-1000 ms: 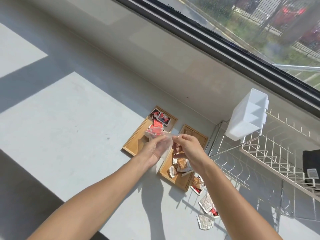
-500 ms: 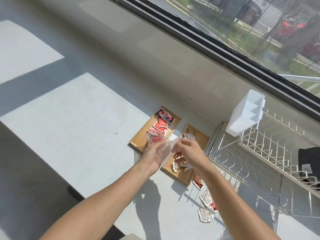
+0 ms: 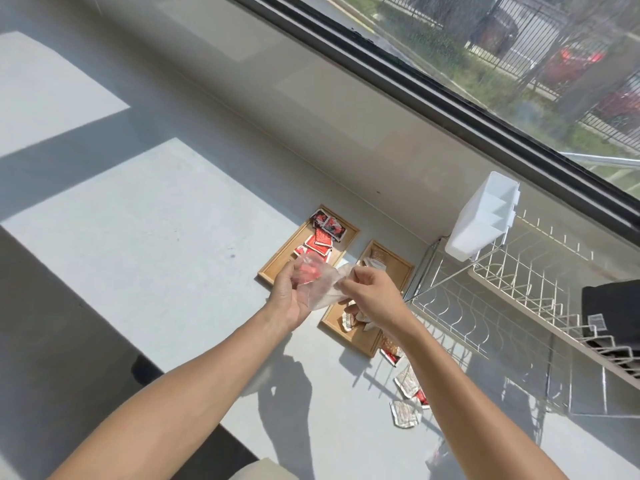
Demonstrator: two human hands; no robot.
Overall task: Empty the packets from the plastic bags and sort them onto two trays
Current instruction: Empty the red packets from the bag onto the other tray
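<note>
Both hands [image 3: 332, 292] have stretched crinkled clear bag [image 3: 320, 284] wider.

a: hands?
b: left hand [image 3: 290, 293] + right hand [image 3: 371, 295] both grip a clear plastic bag [image 3: 320, 285] w/ red packets inside, held above the trays.
a: trays?
b: 2 wooden, side by side on grey worktop [image 3: 173, 237]. left tray [image 3: 277, 259] has red packets [image 3: 320, 240]; right tray [image 3: 398, 271] has pale ones. loose packets [image 3: 407, 393] lie near it, wire rack [image 3: 485, 306] beside.

Clear plastic bag [image 3: 320, 287], crumpled, red packets inside, held above two wooden trays: left tray [image 3: 277, 268] with red packets [image 3: 320, 239], right tray [image 3: 398, 271] with pale packets [image 3: 348, 320]; loose packets [image 3: 405, 398] on desk.
</note>
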